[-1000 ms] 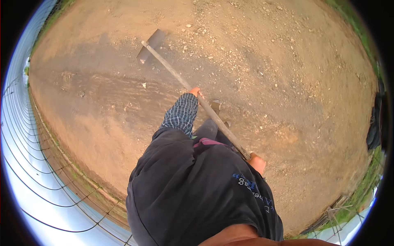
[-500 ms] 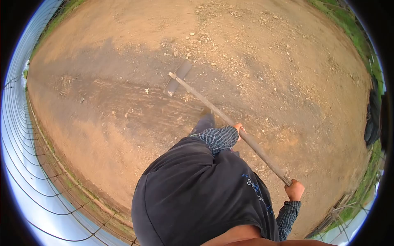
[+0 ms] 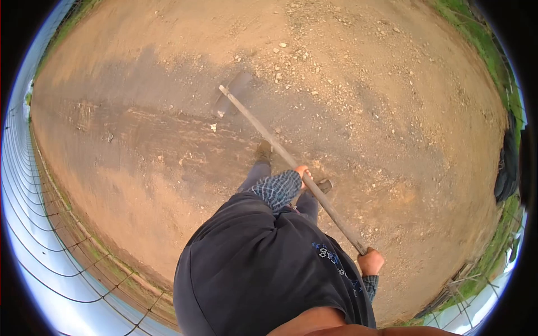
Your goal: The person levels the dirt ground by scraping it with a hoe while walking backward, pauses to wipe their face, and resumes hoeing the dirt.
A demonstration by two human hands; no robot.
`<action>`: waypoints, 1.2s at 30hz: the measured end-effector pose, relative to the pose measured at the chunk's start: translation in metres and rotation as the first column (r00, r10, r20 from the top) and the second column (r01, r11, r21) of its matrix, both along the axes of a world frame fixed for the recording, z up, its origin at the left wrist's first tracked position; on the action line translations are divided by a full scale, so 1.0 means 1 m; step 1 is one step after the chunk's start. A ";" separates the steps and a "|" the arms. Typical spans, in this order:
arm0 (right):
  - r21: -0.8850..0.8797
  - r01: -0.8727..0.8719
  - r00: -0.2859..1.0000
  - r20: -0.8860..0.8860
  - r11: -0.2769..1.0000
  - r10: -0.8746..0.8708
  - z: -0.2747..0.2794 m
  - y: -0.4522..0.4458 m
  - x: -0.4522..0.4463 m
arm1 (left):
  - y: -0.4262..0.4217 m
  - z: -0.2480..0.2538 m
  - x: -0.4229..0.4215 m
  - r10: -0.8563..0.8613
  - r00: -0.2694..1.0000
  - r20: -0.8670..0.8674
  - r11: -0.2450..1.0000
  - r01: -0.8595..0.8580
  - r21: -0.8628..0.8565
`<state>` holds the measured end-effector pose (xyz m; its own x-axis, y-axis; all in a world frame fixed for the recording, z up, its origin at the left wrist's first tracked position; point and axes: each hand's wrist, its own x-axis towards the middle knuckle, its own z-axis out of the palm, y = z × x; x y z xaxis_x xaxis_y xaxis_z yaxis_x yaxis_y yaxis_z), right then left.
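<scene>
A long wooden-handled hoe point(image 3: 263, 130) slants across the middle of the head view. Its wide flat blade point(image 3: 240, 87) is at the ground among scattered stones, slightly blurred. My left hand point(image 3: 303, 173) is wrapped around the handle partway along it. At the near end of the handle, my right hand point(image 3: 371, 261) is closed on the wood. Checked sleeves cover both forearms, and a dark shirt hides part of my legs. One shoe point(image 3: 263, 151) shows left of the handle, the other point(image 3: 324, 186) close beside it.
Brown dirt point(image 3: 140, 185) with loose stones point(image 3: 302, 61) surrounds me. A darker, rough strip runs left from my feet. Wire fencing point(image 3: 101, 260) curves along the left edge. A black object point(image 3: 507, 168) lies at the far right by the grass.
The hoe and both hands have shifted left in the view, the blade slightly farther up. My second shoe has come into sight beside the handle. Both hands keep their hold.
</scene>
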<state>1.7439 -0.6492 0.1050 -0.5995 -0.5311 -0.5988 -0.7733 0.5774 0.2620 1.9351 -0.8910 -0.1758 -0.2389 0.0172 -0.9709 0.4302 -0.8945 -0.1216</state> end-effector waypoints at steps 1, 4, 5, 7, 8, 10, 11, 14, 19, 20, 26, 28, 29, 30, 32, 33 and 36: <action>-0.031 0.013 1.000 0.012 0.999 -0.012 -0.009 -0.019 0.026 | -0.029 -0.006 0.026 0.023 0.999 0.038 0.999 -0.022 -0.042; -0.160 0.057 0.995 0.090 0.986 -0.043 -0.022 -0.078 0.104 | -0.108 -0.032 0.109 -0.213 0.970 0.118 0.960 0.231 -0.157; -0.198 0.103 0.989 0.121 0.975 -0.080 -0.024 -0.095 0.129 | -0.129 -0.030 0.132 -0.172 0.966 0.196 0.938 0.221 -0.268; -0.045 0.162 0.947 0.288 0.986 -0.142 -0.025 -0.120 0.161 | -0.175 -0.003 0.166 -0.226 0.916 0.333 0.926 0.308 -0.220; -0.048 0.176 0.945 0.288 0.983 -0.155 -0.034 -0.115 0.166 | -0.185 0.002 0.176 -0.238 0.912 0.333 0.920 0.322 -0.223; 0.104 0.161 0.898 0.398 0.981 -0.189 -0.040 -0.117 0.179 | -0.196 0.017 0.189 -0.259 0.902 0.346 0.913 0.346 -0.217; 0.033 0.210 0.881 0.426 0.977 -0.204 -0.033 -0.108 0.180 | -0.191 0.027 0.185 -0.309 0.886 0.345 0.875 0.407 -0.263; -0.214 0.280 0.939 0.264 0.936 -0.220 -0.027 -0.075 0.175 | -0.161 0.043 0.156 -0.205 0.926 0.317 0.923 0.291 -0.253; -0.328 0.233 0.970 0.144 0.916 -0.195 -0.005 0.020 0.141 | -0.069 0.027 0.095 -0.264 0.956 0.129 0.936 0.286 -0.206; -0.320 0.233 0.972 0.112 0.918 -0.208 0.005 0.040 0.135 | -0.048 0.030 0.080 -0.282 0.957 0.061 0.948 0.288 -0.138; -0.137 0.336 0.938 -0.039 0.932 -0.344 0.084 0.132 0.126 | 0.082 0.066 0.006 -0.429 0.899 -0.088 0.898 0.435 0.066; -0.086 0.395 0.914 -0.063 0.915 -0.401 0.091 0.133 0.135 | 0.089 0.056 0.006 -0.441 0.889 -0.120 0.886 0.453 0.097; -0.060 0.414 0.906 -0.070 0.909 -0.417 0.088 0.134 0.141 | 0.092 0.051 0.008 -0.439 0.887 -0.145 0.882 0.456 0.117; -0.035 0.431 0.898 -0.077 0.902 -0.432 0.084 0.131 0.147 | 0.091 0.046 0.011 -0.451 0.880 -0.147 0.874 0.469 0.128; -0.009 0.462 0.885 -0.058 0.887 -0.461 0.067 0.115 0.163 | 0.076 0.038 0.025 -0.471 0.873 -0.128 0.870 0.484 0.098; 0.005 0.479 0.877 -0.043 0.878 -0.478 0.055 0.102 0.172 | 0.059 0.034 0.032 -0.495 0.866 -0.068 0.862 0.499 0.092; 0.013 0.503 0.864 0.000 0.864 -0.503 0.000 0.058 0.197 | -0.004 -0.010 0.065 -0.480 0.872 -0.099 0.874 0.484 0.027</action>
